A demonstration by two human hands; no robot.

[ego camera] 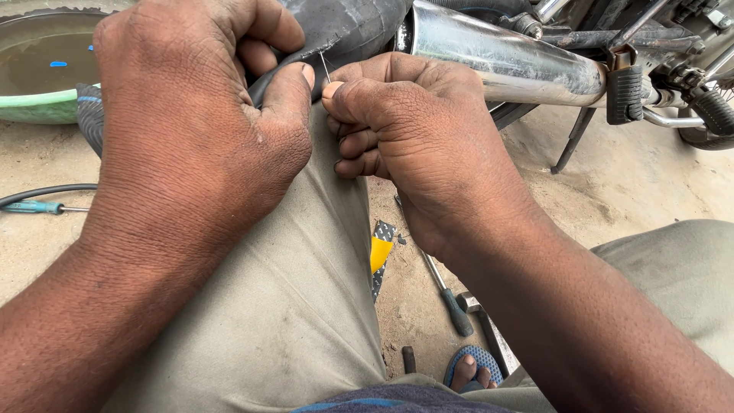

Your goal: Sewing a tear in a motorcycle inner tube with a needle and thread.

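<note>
My left hand (191, 122) grips a black rubber inner tube (344, 27) over my left knee, thumb pressed on its edge. My right hand (413, 130) pinches a thin metal pin (325, 69) between thumb and forefinger, its tip at the tube right beside my left thumb. The two hands nearly touch. Most of the tube is hidden behind my hands; another part of it (90, 115) shows at the left.
A motorcycle's chrome exhaust pipe (505, 57), footrest (625, 92) and side stand (573, 138) are at the upper right. A green water basin (46, 103) sits upper left. On the sandy ground lie a screwdriver (447, 294), a blue-handled tool (34, 207) and a yellow-and-black packet (380, 256).
</note>
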